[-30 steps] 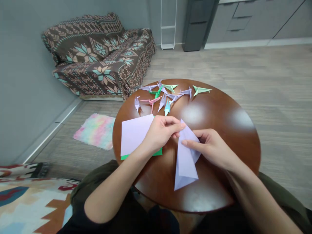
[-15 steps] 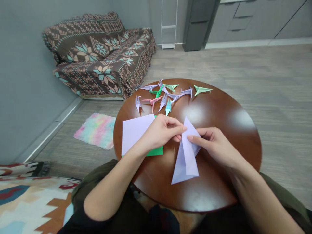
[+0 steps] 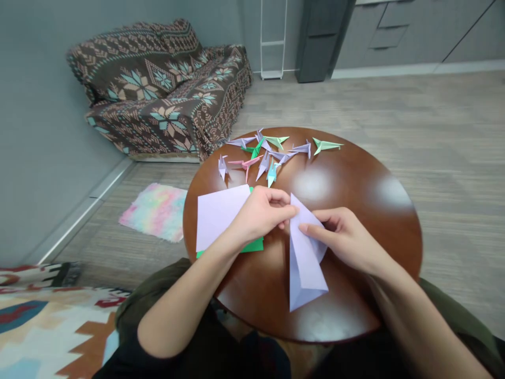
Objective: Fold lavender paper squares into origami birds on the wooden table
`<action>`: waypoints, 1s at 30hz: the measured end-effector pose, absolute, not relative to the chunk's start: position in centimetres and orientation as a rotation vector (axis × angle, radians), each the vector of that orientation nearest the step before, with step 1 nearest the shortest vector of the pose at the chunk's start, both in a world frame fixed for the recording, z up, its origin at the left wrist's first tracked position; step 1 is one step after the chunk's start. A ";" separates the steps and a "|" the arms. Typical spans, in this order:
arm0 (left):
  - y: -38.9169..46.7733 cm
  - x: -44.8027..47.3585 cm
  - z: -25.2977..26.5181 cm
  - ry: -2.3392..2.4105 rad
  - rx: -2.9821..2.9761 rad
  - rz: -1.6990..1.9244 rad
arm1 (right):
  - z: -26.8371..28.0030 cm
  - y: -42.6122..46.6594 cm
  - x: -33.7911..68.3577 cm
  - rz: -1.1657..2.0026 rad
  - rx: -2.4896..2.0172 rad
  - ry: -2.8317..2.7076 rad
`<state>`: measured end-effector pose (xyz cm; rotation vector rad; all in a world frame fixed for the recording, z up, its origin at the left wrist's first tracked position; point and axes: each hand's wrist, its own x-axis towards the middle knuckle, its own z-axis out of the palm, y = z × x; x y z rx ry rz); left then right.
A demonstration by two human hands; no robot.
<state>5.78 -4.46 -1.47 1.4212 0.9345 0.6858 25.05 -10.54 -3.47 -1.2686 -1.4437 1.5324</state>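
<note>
A partly folded sheet of lilac origami paper [image 3: 305,263] is held over the round brown table [image 3: 363,210]. My left hand [image 3: 268,212] pinches its upper left edge between thumb and fingers. On the other side, my right hand [image 3: 339,230] grips the paper with the thumb on its front face and fingers behind, partly hidden. A folded flap runs down the front, and the lower end points toward me. Beside my left forearm lies a stack of lilac paper [image 3: 221,213] over green paper [image 3: 252,245].
Several folded paper cranes in lilac, green, pink and blue lie at the table's far side, among them a pink crane [image 3: 246,163] and a pale green crane [image 3: 326,146]. Beyond are a patterned sofa [image 3: 169,100] and a pastel rug [image 3: 155,211].
The folded paper has turned slightly, its lower end swinging right and toward me. My left hand has shifted slightly left, still pinching the edge. The cranes and stack stay put.
</note>
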 end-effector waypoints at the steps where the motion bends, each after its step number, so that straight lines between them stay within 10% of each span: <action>1: -4.2 5.5 -1.4 0.940 1.440 0.674 | -3.4 -10.6 25.1 1.540 -1.276 -1.456; 30: -4.2 4.5 -0.4 0.804 1.535 0.387 | -3.0 -10.9 24.7 1.600 -1.315 -1.551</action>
